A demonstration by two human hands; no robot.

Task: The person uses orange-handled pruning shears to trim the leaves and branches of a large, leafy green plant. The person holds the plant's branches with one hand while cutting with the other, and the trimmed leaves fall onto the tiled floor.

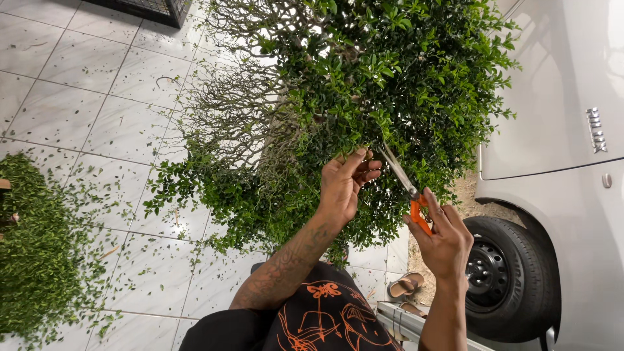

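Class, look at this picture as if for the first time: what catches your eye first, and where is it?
First, the dense green bush filling the centre and top. Below it, the left hand pinches a twig while the right hand works orange-handled shears. A heap of clippings lies on the tiled floor at left; a pale car stands at right.

the left hand (pixel 343 185) pinches leafy twigs of a dense green shrub (pixel 364 97), fingers curled into the foliage. the right hand (pixel 442 237) grips orange-handled shears (pixel 406 188), blades pointing up into the leaves beside the left fingertips. cut leaves (pixel 32 253) lie heaped on the pale tiled floor (pixel 84 97). a silver car (pixel 565 162) stands just beside the shrub.
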